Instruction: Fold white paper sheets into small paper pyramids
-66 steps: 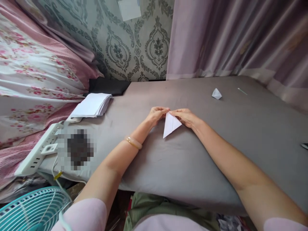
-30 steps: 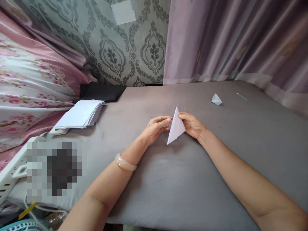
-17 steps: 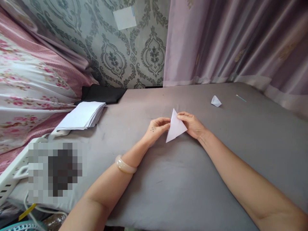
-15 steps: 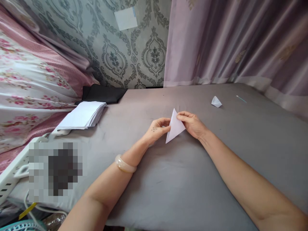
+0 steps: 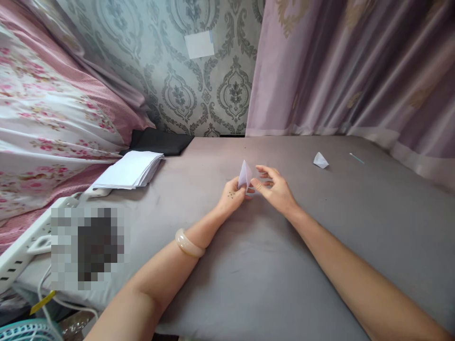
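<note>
We saw the left hand [image 5: 232,195] clamped on a folded white paper [image 5: 243,175]. Beside it, the right hand [image 5: 274,190] held its fingers apart; we couldn't tell whether its thumb touched.

no readable text, brand, number or sign, no lettering to be made out on pale sheet [image 5: 199,45] high on far wall, on paper stack [image 5: 128,169] at left, on power strip [image 5: 23,246] or yellow tag [image 5: 43,302] at near left

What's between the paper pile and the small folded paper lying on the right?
In the head view: the left hand, holding another folded paper, then the right hand beside it.
</note>
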Demonstrator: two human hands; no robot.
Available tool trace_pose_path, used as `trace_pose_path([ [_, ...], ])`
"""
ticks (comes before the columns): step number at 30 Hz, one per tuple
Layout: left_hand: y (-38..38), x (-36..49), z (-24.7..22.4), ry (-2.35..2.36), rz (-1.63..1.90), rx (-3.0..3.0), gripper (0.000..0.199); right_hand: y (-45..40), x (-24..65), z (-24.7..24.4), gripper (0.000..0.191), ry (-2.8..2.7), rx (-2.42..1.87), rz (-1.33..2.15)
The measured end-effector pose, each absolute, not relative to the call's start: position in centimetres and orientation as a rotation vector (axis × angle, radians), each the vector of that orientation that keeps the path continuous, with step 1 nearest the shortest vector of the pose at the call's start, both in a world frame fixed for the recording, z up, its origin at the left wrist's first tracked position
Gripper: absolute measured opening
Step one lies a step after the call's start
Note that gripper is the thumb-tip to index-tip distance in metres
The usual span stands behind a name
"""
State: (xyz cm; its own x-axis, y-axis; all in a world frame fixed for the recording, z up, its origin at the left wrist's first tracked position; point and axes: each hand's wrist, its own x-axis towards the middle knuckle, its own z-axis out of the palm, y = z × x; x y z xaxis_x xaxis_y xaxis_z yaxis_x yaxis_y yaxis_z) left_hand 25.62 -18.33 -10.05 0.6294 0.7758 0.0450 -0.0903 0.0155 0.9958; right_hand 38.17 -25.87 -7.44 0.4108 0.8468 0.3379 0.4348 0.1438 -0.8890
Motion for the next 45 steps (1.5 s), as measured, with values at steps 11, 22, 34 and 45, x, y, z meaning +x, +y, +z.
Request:
trace_pose_path([
  [11,-18.1,25.7,-10.2,0.734,0.868,1.164,0.027,-26.1,36.7,-9.2,0.036,-1.346,-1.767,0.173],
  [22,-16.8,24.9,-8.6,0.647,0.679,0.900,0.017,-26.4,38.4,-8.9,0.056,-1.509,-1.683,0.117],
  [34,-15.7,23.7,-8.1,0.397,0.484,0.825,0.035,-26.3,39.4,-9.5,0.054,-1.566,-1.643,0.158],
  [45,-16.2,24.2,-8.5,0.631,0.607,0.927,0.031,-26.2,39.1,-9.3,0.055,-1.309,-1.532,0.471],
])
